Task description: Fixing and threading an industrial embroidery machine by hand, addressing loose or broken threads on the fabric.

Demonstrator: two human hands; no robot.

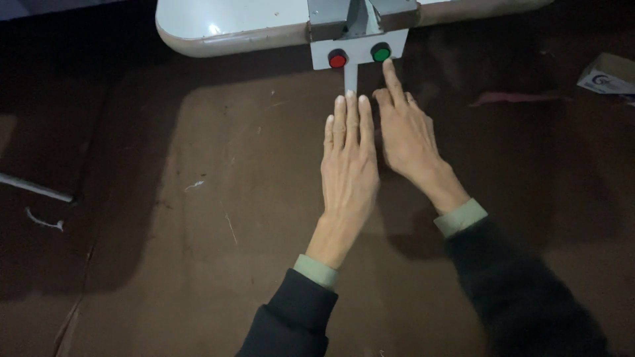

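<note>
Head view, near to far: dark sleeves with pale green cuffs, then both hands flat on brown tabletop. Left hand open, fingers straight and pressed together, tips just short of grey button panel. Right hand just beside it, forefinger stretched out, tip touching green button. Red button to its left, untouched. Beyond, pale rounded machine body. Far right, small cardboard box, well apart.
</note>
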